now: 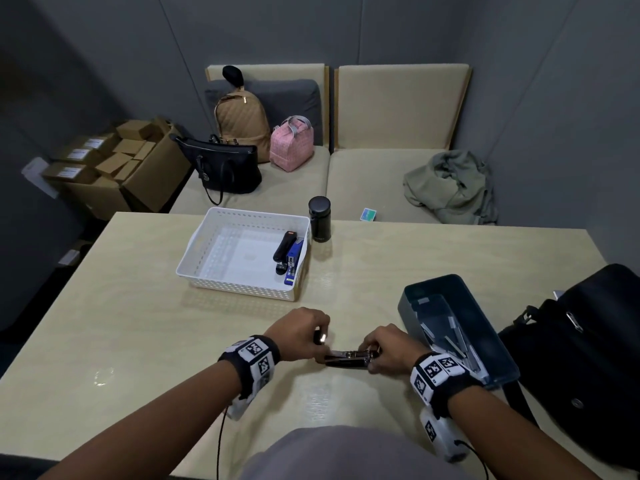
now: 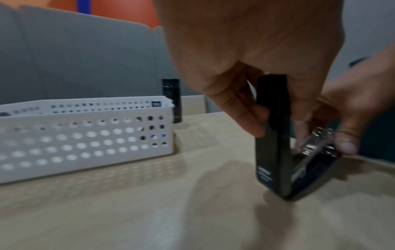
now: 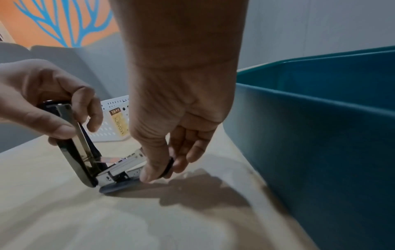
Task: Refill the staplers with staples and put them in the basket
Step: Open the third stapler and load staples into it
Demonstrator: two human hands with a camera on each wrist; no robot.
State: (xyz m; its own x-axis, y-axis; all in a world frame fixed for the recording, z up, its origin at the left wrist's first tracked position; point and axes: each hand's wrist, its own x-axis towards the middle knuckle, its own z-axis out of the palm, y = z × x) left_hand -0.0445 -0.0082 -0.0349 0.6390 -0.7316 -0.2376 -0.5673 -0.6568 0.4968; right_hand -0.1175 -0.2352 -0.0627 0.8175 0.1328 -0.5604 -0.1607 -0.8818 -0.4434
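The black stapler point(image 1: 348, 358) lay on the table point(image 1: 138, 323) just in front of the white basket point(image 1: 194, 247), which serves as the landmark here, and it was hinged wide open. The left hand point(image 1: 298, 336) had thumb and fingers curled round the raised black cover point(image 2: 272, 108), holding it near upright, evidently to keep the metal magazine point(image 3: 126, 162) exposed for loading. The right hand point(image 1: 388, 349) pinched the front end of the stapler's base between thumb and fingers, pressing it to the table so the body would not tip or slide. Whether a strip of staples was already seated in the channel could not be told. Two staplers, one black point(image 1: 284, 245) and one blue point(image 1: 292, 261), already lay inside the basket against its right wall, so the task appeared partly done. To the right of the basket and nearer the person stood a teal bin point(image 1: 460, 282) holding loose staple strips, within easy reach of the right hand. A black cylinder point(image 1: 319, 219) stood just beyond the basket's far right corner.
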